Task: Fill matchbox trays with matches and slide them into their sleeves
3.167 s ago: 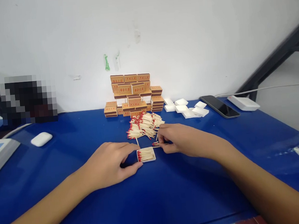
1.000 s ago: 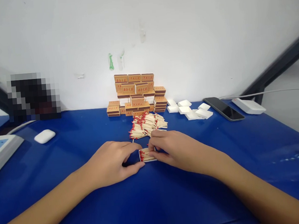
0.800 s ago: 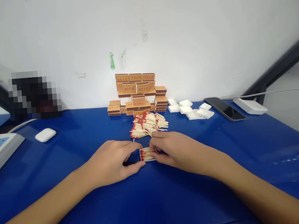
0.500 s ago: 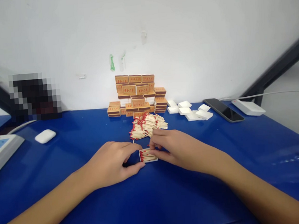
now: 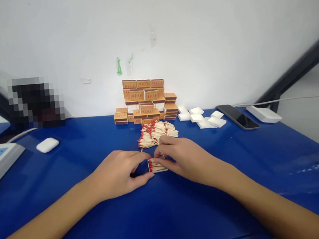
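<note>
A small white matchbox tray (image 5: 159, 171) lies on the blue table, filled with red-tipped matches (image 5: 155, 167) lying lengthwise, heads to the left. My left hand (image 5: 123, 173) grips the tray's left end between thumb and forefinger. Over the tray's upper part, my right hand (image 5: 180, 156) pinches thumb and forefinger together on what looks like a match, mostly covered by the fingertips. Just behind the hands spreads a loose match pile (image 5: 155, 132), most heads toward the left.
Orange matchboxes (image 5: 147, 108) stand stacked against the wall behind the pile. To their right lie several white trays (image 5: 204, 124), a phone (image 5: 238, 117) and a white box (image 5: 264, 114). At left are a white earbud case (image 5: 47, 145) and a power strip (image 5: 2, 161).
My right hand has shifted slightly left and up over the tray, its fingertips now nearer the match heads. My left hand keeps its place on the tray.
</note>
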The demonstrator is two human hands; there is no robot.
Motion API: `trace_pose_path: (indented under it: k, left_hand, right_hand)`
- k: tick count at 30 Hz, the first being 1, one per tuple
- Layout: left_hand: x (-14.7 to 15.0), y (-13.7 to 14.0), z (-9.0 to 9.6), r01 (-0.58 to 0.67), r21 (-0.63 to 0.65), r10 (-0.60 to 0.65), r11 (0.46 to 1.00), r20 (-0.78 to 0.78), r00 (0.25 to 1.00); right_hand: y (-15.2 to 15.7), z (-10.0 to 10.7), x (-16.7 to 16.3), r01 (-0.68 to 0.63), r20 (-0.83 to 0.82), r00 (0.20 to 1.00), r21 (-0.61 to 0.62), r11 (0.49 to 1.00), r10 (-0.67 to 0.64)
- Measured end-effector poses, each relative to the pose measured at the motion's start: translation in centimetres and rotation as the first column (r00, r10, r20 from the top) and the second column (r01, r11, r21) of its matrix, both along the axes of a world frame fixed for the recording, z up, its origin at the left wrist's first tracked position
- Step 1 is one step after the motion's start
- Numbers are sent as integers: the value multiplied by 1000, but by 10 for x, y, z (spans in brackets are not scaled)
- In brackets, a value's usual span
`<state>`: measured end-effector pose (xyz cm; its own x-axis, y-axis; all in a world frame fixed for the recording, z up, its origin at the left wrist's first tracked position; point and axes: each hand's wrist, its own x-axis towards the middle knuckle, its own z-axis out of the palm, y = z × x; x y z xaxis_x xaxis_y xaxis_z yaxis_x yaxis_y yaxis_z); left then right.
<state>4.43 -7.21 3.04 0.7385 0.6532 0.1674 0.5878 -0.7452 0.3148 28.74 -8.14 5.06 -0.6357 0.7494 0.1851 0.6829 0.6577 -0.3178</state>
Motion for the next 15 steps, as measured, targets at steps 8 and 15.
trace_pose_path:
  k: [8, 15]
  left_hand:
    - [0, 0, 0, -8, -7, 8, 1000, 6, 1000]
    - [0, 0, 1, -5, -14, 5, 1000, -1, 1000]
  right_hand:
    - [-1, 6, 4, -10, 30, 999, -61, 998, 12]
    - [-3, 3, 2, -14, 15, 1000, -71, 997, 15]
